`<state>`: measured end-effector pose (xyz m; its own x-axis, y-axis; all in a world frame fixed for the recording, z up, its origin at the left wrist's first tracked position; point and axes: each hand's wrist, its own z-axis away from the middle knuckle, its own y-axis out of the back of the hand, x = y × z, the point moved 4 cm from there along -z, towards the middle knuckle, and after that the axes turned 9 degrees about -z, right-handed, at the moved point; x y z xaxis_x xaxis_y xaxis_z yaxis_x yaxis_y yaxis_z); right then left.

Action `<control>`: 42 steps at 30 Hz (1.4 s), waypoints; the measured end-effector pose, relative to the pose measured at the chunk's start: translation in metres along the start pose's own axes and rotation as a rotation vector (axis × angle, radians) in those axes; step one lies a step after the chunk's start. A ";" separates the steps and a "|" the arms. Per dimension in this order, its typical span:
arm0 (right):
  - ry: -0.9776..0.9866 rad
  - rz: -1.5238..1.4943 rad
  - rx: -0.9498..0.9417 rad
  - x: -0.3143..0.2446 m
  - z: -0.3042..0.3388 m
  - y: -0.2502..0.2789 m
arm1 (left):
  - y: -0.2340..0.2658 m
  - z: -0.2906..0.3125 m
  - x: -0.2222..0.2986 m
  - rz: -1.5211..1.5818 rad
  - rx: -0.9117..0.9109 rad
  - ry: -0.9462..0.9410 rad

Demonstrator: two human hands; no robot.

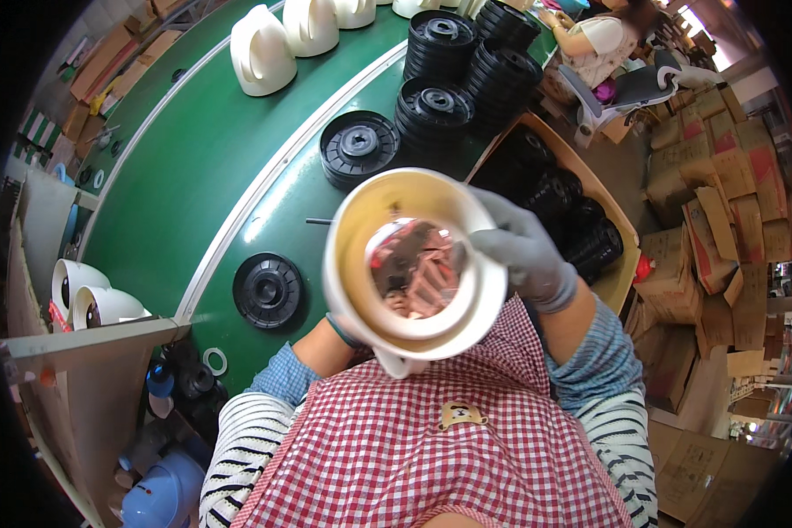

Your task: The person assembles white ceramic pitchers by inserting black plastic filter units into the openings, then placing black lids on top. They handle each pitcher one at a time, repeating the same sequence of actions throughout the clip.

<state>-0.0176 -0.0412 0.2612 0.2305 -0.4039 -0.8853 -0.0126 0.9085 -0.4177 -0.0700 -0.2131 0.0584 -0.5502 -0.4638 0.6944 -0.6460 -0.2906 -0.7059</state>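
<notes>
In front of my apron is a cream-white plastic housing, hollow and round, with its wide opening facing up at me. Deep inside, a shiny disc mirrors reddish shapes. My right hand, in a grey glove, is closed on the housing's right side, thumb over the rim. Of my left hand only a bit of glove at the wrist shows under the housing's lower left; its fingers are hidden behind it. A single black round base lies flat on the green table to the left. A short stack of black bases stands beyond the housing.
Taller stacks of black bases fill the far right of the green table. White handled housings line its far side. A carton of black parts sits at right, near piled cardboard boxes. Another person sits far right.
</notes>
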 end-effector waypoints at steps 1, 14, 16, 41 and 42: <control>-0.029 0.044 -0.013 0.008 -0.010 -0.004 | 0.007 0.004 -0.001 0.050 0.045 0.038; -0.081 0.547 0.955 0.021 -0.204 0.195 | 0.076 0.098 0.054 0.074 0.433 0.141; -0.098 0.803 1.025 0.035 -0.218 0.238 | 0.080 0.085 0.060 0.060 0.418 0.159; -0.172 0.684 -0.431 0.072 0.160 0.015 | -0.014 0.017 0.034 -0.009 0.403 -0.125; -0.174 0.576 -0.369 0.076 0.164 0.014 | -0.021 0.016 0.032 -0.018 0.381 -0.106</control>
<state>0.1593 -0.0412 0.2214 0.2393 0.1815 -0.9538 -0.5017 0.8642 0.0386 -0.0658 -0.2351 0.0936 -0.4696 -0.5342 0.7030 -0.4016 -0.5798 -0.7089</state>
